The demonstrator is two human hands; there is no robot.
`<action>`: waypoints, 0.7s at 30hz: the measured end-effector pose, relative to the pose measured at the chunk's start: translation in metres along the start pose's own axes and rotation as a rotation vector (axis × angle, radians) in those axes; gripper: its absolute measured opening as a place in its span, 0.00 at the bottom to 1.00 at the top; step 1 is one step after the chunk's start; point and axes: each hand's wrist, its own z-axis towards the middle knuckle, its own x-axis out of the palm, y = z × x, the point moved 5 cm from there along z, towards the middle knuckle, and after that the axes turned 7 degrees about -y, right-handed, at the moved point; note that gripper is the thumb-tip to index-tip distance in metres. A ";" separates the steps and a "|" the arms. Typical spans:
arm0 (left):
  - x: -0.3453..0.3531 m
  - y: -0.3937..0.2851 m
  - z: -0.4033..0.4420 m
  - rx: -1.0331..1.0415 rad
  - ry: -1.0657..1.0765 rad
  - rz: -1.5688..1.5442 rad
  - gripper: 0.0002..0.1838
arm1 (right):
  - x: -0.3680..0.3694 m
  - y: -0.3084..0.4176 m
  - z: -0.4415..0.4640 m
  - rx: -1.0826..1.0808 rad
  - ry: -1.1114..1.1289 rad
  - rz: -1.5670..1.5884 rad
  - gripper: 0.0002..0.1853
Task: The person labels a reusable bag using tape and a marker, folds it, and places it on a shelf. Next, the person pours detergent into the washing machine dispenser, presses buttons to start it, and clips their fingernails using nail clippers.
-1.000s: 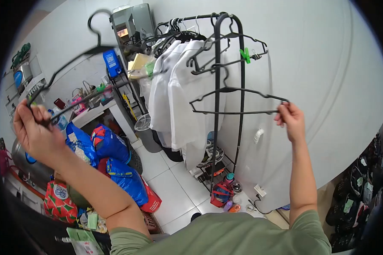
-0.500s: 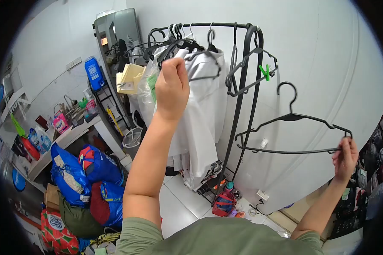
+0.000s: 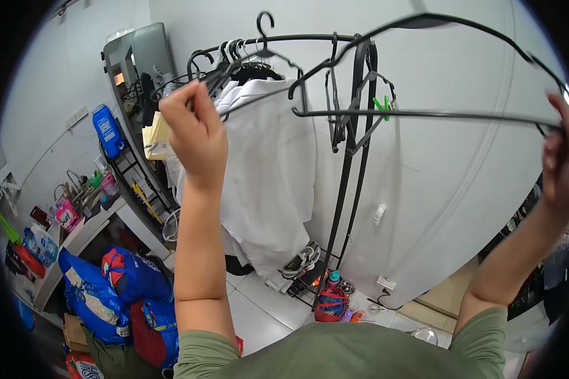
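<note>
The left hand (image 3: pixel 196 129) is up in front, curled tight like a fist, and it has hold of the left end of a black hanger (image 3: pixel 265 53). The fingertips are hard to see from here. That hanger is in front of the clothes rack (image 3: pixel 303 38) and the white shirts (image 3: pixel 269 164). Its hook points up, and its long bottom bar slants, low by the fist and higher at the right end. The left forearm stands almost straight up, with the back of the hand turned to the camera. The right hand (image 3: pixel 559 161) is far out at the right edge, and its fingers pinch the right end of a second black hanger (image 3: pixel 423 114). That hanger's long bar runs sideways and is almost flat, with its curved top above it and its hook end up at the top edge. Its left end reaches in close to the other hanger; I can't tell if they touch. The right arm reaches out and up, bent at the elbow. A green clip (image 3: pixel 382 105) is just behind the second hanger's bar.
</note>
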 end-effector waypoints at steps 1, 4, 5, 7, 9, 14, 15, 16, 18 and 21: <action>0.008 -0.004 0.007 -0.003 -0.007 -0.047 0.09 | 0.030 0.002 0.016 0.229 -0.056 0.006 0.15; 0.046 -0.007 0.014 0.028 0.072 -0.014 0.09 | 0.125 0.000 0.046 0.683 -0.136 -0.068 0.20; 0.057 -0.005 0.011 0.045 0.080 -0.017 0.08 | 0.158 0.006 0.053 0.644 -0.149 -0.002 0.17; 0.078 -0.005 0.001 0.077 0.103 -0.030 0.08 | 0.202 0.004 0.071 0.476 -0.017 -0.264 0.14; 0.086 -0.013 -0.010 -0.003 0.173 -0.100 0.08 | 0.240 -0.018 0.062 0.092 -0.016 -0.468 0.18; 0.070 -0.045 -0.051 0.023 0.255 -0.229 0.07 | 0.259 0.017 0.025 0.178 0.083 -0.429 0.17; 0.070 -0.045 -0.062 -0.024 0.261 -0.281 0.08 | 0.257 0.022 0.018 0.074 0.036 -0.458 0.18; 0.070 -0.045 -0.073 -0.097 0.310 -0.296 0.10 | 0.258 0.020 0.011 0.093 0.124 -0.457 0.17; 0.069 -0.046 -0.087 -0.234 0.402 -0.321 0.13 | 0.252 0.019 0.008 0.121 0.290 -0.447 0.15; 0.047 -0.059 -0.095 -0.235 0.416 -0.283 0.21 | 0.212 0.042 0.031 0.672 0.616 -0.305 0.18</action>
